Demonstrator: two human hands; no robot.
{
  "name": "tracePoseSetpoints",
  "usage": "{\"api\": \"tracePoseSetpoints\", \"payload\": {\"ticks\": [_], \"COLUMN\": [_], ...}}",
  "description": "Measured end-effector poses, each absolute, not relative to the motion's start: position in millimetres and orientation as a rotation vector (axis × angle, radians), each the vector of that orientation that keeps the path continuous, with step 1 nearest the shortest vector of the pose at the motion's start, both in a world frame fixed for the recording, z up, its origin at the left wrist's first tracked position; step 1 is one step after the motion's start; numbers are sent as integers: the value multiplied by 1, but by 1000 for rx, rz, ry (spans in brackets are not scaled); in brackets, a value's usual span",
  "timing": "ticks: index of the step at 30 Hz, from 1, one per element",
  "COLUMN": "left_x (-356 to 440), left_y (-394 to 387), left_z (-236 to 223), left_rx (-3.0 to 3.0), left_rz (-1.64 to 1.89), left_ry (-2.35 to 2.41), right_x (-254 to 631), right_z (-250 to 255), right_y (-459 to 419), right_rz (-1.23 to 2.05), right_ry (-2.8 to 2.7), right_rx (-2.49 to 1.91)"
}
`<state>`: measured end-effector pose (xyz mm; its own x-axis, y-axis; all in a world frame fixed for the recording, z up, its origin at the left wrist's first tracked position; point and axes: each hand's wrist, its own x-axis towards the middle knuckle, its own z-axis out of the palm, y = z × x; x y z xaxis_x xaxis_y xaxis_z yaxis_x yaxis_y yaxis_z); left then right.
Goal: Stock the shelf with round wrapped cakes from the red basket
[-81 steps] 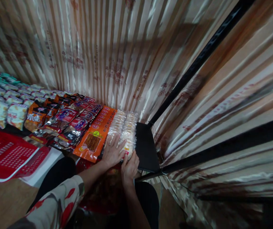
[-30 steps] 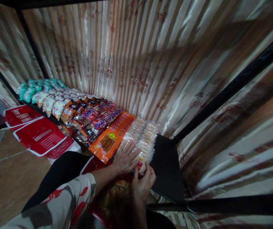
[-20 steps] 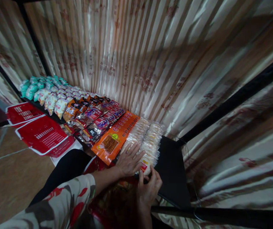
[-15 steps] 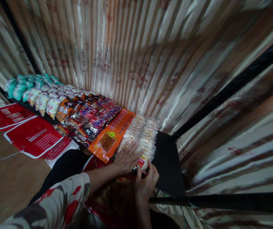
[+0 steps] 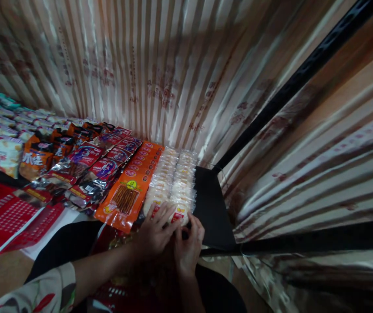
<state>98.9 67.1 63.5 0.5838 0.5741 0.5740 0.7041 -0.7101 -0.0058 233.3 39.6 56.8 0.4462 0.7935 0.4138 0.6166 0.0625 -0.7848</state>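
Two rows of round white crackers in clear wrappers lie side by side at the near end of a black shelf [image 5: 214, 208]. The front cracker packet [image 5: 180, 213] of the right row has a red and yellow label. My left hand [image 5: 156, 228] lies over the near ends of both rows, its fingers stretched out and slightly apart. My right hand [image 5: 189, 243] is at the front right corner of that packet, thumb and bent fingers closed on its edge. Left of the rows lies a flat orange snack bag [image 5: 130, 187], touching the left row.
Further left are dark red-purple snack pouches [image 5: 88, 161], orange-black bags [image 5: 36, 158] and white bags [image 5: 7, 152]. Red plastic baskets [image 5: 6, 221] stand below the shelf's left front. A striped curtain [image 5: 173, 65] hangs behind, and a black metal post [image 5: 280, 95] rises at the right.
The view has swung right, so the shelf goods appear further left. My left hand has drawn back toward the front edge of the rows, uncovering labels. My right hand stays at the front packet.
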Motion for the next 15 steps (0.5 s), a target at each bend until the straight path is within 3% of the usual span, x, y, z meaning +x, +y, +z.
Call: {"api": "tracePoseSetpoints", "payload": {"ticks": [15], "left_x": [113], "left_y": [84], "left_z": [69], "left_rx": [-2562], "left_rz": [-1076], "left_ry": [-1107], "right_x": [236], "right_z": [56], "right_y": [41], "right_rz": [141], "right_ry": [-1241], "right_rx": [-1654]}}
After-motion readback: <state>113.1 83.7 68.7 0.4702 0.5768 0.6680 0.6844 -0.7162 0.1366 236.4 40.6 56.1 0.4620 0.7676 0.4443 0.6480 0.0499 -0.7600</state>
